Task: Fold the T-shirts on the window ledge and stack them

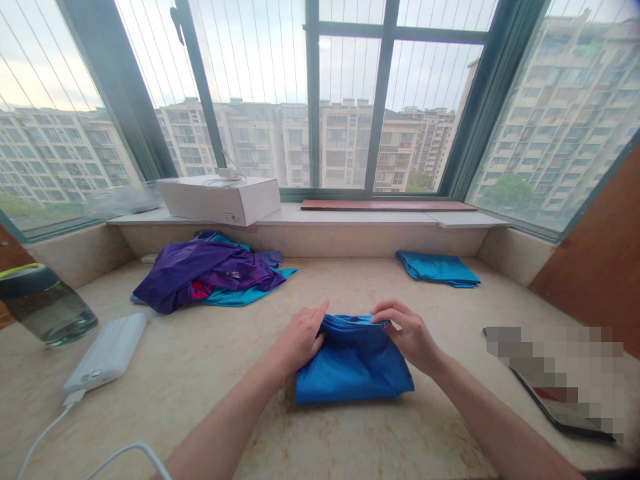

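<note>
A folded blue garment (353,370) of shiny fabric lies on the stone counter in front of me, its layered edge at the far side. My left hand (305,337) grips its far left corner, thumb on the near face and index finger stretched out past the edge. At the far right corner, my right hand (407,330) pinches the layers between thumb and fingers. Another folded blue garment (437,269) rests farther back on the right. Back on the left is a loose heap of purple and teal clothes (200,273) with a bit of red showing.
On the left stand a water bottle (47,307) and a white power bank (107,350) with a cable (47,427). A phone-like dark slab (545,407), partly blurred out, lies at right. A white box (220,198) sits on the window ledge (350,215).
</note>
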The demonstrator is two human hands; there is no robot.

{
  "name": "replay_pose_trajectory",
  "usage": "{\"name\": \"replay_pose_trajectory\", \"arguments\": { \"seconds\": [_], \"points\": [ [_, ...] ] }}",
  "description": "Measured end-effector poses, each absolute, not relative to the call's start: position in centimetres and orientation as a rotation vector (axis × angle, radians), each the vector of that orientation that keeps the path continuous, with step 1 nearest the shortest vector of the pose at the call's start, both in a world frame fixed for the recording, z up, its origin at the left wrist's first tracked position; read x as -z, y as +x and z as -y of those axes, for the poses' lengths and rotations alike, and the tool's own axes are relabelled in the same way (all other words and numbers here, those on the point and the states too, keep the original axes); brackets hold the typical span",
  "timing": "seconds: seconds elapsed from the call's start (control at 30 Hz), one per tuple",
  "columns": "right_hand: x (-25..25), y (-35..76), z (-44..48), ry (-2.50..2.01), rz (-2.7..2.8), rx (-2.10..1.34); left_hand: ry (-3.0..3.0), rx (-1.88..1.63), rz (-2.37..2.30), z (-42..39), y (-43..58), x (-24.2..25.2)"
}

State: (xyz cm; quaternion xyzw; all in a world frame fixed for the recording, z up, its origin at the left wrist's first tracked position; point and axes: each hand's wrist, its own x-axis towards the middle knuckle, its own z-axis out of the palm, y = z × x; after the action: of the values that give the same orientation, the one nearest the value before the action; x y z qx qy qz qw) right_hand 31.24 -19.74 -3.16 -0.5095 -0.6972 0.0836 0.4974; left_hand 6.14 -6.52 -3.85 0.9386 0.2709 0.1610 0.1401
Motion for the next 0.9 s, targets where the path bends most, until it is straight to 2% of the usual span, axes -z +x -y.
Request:
{"name": "replay_pose_trajectory", "arguments": {
  "seconds": [0.2, 0.47, 0.7, 0.9],
  "points": [
    [3.0, 31.4, 19.7, -1.294, 1.521, -0.27, 2.753, -0.511, -0.772, 7.6, 6.2, 1.9],
    [2.7, 31.2, 18.3, -1.186, 0.926, -0.772, 2.377, -0.684, -0.623, 8.2, 6.8, 1.6],
    [1.7, 31.2, 18.6, -1.21, 0.991, -0.931, 1.785, -0.241, -0.404, 9.2, 6.3, -0.4],
    [1.6, 29.3, 18.0, -1.175, 1.041, -0.952, 1.575, -0.08, -0.493, 9.8, 7.0, 0.6]
  ]
}}
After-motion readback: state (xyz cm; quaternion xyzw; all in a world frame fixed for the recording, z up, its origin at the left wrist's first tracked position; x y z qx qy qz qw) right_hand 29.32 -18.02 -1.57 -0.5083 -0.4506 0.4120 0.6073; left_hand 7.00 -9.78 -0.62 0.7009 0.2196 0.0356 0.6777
